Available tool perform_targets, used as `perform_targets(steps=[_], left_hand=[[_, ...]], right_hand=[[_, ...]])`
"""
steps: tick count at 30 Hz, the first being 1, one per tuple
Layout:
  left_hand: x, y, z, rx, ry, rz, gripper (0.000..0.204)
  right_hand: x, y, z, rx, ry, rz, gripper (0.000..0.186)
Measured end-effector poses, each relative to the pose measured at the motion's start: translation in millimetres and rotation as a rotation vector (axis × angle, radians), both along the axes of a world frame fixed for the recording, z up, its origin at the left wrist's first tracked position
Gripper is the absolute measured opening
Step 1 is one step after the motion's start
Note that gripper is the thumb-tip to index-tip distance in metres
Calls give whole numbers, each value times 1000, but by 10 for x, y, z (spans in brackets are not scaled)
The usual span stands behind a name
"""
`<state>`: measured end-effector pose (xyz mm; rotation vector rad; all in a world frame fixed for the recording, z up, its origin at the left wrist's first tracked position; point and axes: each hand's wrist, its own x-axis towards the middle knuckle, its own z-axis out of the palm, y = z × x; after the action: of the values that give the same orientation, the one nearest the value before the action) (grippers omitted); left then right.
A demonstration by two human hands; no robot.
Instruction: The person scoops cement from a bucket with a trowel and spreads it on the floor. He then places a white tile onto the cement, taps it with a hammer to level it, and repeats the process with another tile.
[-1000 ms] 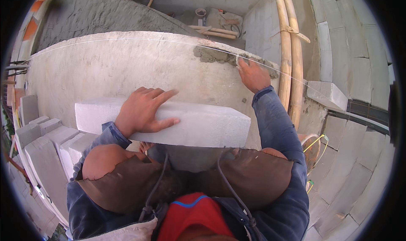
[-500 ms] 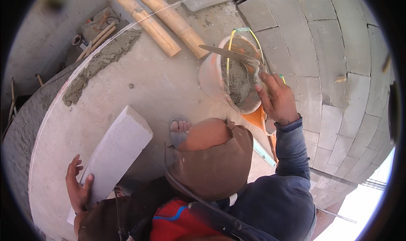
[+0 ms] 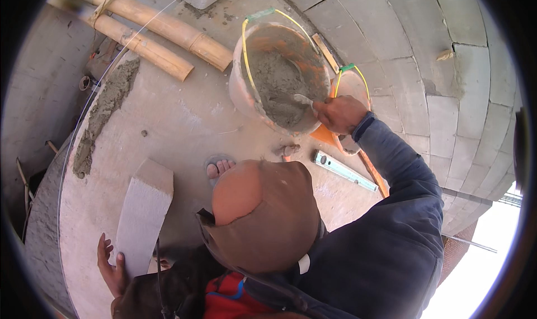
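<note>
My right hand (image 3: 342, 114) is closed round the handle of a trowel (image 3: 302, 100). The trowel's blade is sunk in grey wet mortar (image 3: 274, 76) and mostly hidden there. The mortar sits in a bucket (image 3: 237, 87) with a yellow and green handle. At the lower left, my left hand (image 3: 113, 268) lies against the side of a pale block (image 3: 142, 213), fingers stretched and apart. The block rests on the concrete floor, beside my bare knee and sandalled foot.
A second, smaller bucket (image 3: 354, 87) stands under my right wrist. Near it lie a spirit level (image 3: 345, 171) and a hammer (image 3: 288, 150). Two bamboo poles (image 3: 162, 31) cross the upper left. A mortar strip (image 3: 106, 115) runs by a taut string and the floor's edge. A block wall (image 3: 386, 34) rises right.
My right hand has lowered the trowel from above the bucket's rim into the mortar. The view has shifted, and the level and hammer now show more fully. My left hand stays at the block.
</note>
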<state>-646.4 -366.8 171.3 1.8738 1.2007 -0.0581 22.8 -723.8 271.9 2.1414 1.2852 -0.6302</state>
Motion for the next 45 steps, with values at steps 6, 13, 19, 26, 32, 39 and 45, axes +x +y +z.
perform_targets(steps=[6,13,19,26,32,39,45], left_hand=[[203,-49,113,-17,28,49,86],[154,-70,102,51,2,63,87],[185,-66,115,37,17,54,87],[76,-20,12,-8,-6,60,87],[48,-8,158,170,51,-17,82],[-208,-225,259,435,268,-48,84],[-489,-377,230,497,212,18,78]], right_hand=[[-72,245,-204,-8,139,13,28],[-174,387,177,-58,267,-192,35],[21,176,201,18,421,-623,40],[381,-164,255,275,797,-1063,41],[218,-180,945,380,741,-1021,26],[-314,812,1125,340,807,-826,35],[-972,2541,53,191,854,-252,31]])
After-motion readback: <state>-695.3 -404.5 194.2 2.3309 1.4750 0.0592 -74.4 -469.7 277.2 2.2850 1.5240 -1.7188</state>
